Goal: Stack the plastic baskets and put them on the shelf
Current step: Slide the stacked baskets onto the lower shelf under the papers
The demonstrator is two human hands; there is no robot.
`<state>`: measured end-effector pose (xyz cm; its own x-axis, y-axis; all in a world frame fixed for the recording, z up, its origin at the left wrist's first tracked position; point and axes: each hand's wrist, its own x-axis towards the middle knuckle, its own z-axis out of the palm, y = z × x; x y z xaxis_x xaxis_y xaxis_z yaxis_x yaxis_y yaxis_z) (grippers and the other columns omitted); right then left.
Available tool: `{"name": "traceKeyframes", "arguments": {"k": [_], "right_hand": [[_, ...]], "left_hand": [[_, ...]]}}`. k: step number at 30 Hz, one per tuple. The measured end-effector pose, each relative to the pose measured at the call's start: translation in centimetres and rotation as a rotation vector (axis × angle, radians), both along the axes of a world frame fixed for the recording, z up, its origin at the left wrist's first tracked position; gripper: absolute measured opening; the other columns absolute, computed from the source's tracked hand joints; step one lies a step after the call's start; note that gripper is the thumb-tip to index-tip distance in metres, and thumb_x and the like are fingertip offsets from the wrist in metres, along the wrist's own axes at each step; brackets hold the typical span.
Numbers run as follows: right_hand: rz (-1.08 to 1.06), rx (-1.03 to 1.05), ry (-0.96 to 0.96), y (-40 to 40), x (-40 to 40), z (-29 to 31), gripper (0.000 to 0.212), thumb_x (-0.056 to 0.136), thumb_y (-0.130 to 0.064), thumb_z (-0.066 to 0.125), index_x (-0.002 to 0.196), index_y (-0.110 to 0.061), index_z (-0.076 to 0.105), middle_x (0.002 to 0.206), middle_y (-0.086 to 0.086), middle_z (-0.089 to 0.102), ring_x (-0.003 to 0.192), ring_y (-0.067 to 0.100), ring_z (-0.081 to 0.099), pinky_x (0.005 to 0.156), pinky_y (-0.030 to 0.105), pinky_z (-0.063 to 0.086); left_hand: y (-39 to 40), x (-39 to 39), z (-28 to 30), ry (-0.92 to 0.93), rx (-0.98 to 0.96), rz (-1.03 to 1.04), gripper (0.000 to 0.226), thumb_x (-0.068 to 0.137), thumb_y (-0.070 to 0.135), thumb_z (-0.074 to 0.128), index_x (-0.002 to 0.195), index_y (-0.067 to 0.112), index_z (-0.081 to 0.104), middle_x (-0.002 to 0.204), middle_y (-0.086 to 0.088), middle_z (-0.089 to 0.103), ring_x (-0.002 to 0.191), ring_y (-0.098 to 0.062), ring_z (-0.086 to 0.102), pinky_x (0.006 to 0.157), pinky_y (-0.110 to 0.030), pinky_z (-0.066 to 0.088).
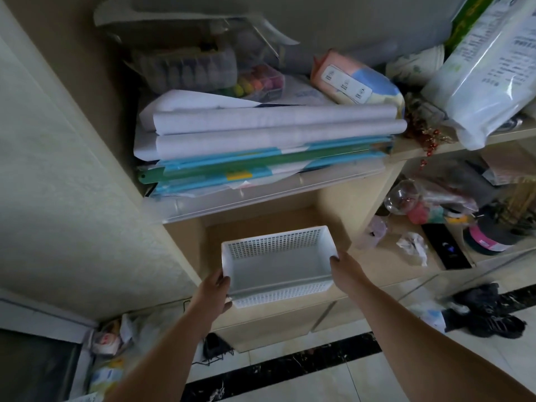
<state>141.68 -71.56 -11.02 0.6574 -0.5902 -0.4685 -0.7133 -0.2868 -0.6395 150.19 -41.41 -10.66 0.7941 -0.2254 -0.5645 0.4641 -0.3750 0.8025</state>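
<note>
White perforated plastic baskets (278, 262), nested one inside another, sit at the mouth of a low wooden shelf compartment (258, 219), their front end sticking out past the shelf edge. My left hand (214, 291) grips the near left corner of the stack. My right hand (345, 265) holds the right rim. How many baskets are nested I cannot tell; a second perforated wall shows below the front rim.
Above the compartment lies a clear tray (261, 195) piled with folders and paper rolls (275, 123). To the right, shelves hold bags, a glass ornament (403, 198) and tape rolls. Shoes (487, 311) and bags lie on the tiled floor.
</note>
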Motion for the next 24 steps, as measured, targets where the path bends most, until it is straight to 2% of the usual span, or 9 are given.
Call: {"name": "traceKeyframes", "arguments": {"k": [4, 7, 9, 14, 17, 24], "right_hand": [[0.026, -0.017, 0.004, -0.3, 1.2, -0.2, 0.044, 0.107, -0.019, 0.033, 0.149, -0.014, 0.041, 0.130, 0.022, 0.059, 0.098, 0.033, 0.055, 0.078, 0.036, 0.043], [0.014, -0.016, -0.012, -0.3, 2.0, -0.1, 0.044, 0.107, -0.019, 0.033, 0.150, -0.015, 0.039, 0.127, 0.018, 0.059, 0.101, 0.033, 0.057, 0.077, 0.038, 0.045], [0.002, -0.006, -0.020, -0.4, 2.5, -0.1, 0.043, 0.108, -0.020, 0.034, 0.150, -0.014, 0.040, 0.124, 0.016, 0.059, 0.104, 0.034, 0.060, 0.079, 0.040, 0.048], [0.013, -0.002, -0.022, -0.8, 3.7, -0.1, 0.045, 0.109, -0.020, 0.033, 0.153, -0.013, 0.036, 0.126, 0.015, 0.056, 0.105, 0.032, 0.059, 0.070, 0.034, 0.047], [0.010, -0.004, -0.016, -1.1, 4.2, -0.2, 0.050, 0.110, -0.024, 0.033, 0.158, -0.016, 0.030, 0.141, 0.017, 0.054, 0.117, 0.035, 0.060, 0.081, 0.039, 0.051], [0.038, -0.021, -0.024, -1.7, 5.7, -0.5, 0.053, 0.111, -0.024, 0.035, 0.161, -0.015, 0.023, 0.143, 0.017, 0.054, 0.124, 0.036, 0.059, 0.087, 0.038, 0.050]], "left_hand": [[-0.6, 0.8, -0.6, -0.009, -0.015, 0.029, 0.021, 0.108, 0.021, 0.049, 0.128, 0.023, 0.057, 0.134, -0.011, 0.061, 0.117, -0.029, 0.063, 0.099, -0.050, 0.058], [-0.9, 1.6, -0.8, -0.010, -0.009, 0.042, 0.037, 0.109, 0.022, 0.048, 0.144, 0.011, 0.055, 0.140, -0.016, 0.061, 0.120, -0.033, 0.064, 0.099, -0.051, 0.059], [-1.0, 2.1, -0.8, -0.007, -0.011, 0.056, 0.041, 0.108, 0.023, 0.049, 0.146, 0.009, 0.053, 0.144, -0.018, 0.061, 0.117, -0.031, 0.064, 0.099, -0.051, 0.060], [-1.4, 2.9, -0.9, -0.022, -0.031, 0.065, 0.040, 0.109, 0.022, 0.048, 0.145, 0.006, 0.054, 0.127, -0.010, 0.061, 0.113, -0.028, 0.063, 0.099, -0.051, 0.060], [-1.6, 3.2, -1.0, -0.018, -0.039, 0.090, 0.039, 0.109, 0.021, 0.048, 0.144, 0.005, 0.055, 0.125, -0.010, 0.061, 0.112, -0.028, 0.063, 0.101, -0.052, 0.059], [-2.4, 4.3, -1.2, -0.036, -0.053, 0.148, 0.037, 0.108, 0.021, 0.052, 0.141, 0.006, 0.058, 0.126, -0.011, 0.063, 0.112, -0.029, 0.064, 0.101, -0.054, 0.058]]}}
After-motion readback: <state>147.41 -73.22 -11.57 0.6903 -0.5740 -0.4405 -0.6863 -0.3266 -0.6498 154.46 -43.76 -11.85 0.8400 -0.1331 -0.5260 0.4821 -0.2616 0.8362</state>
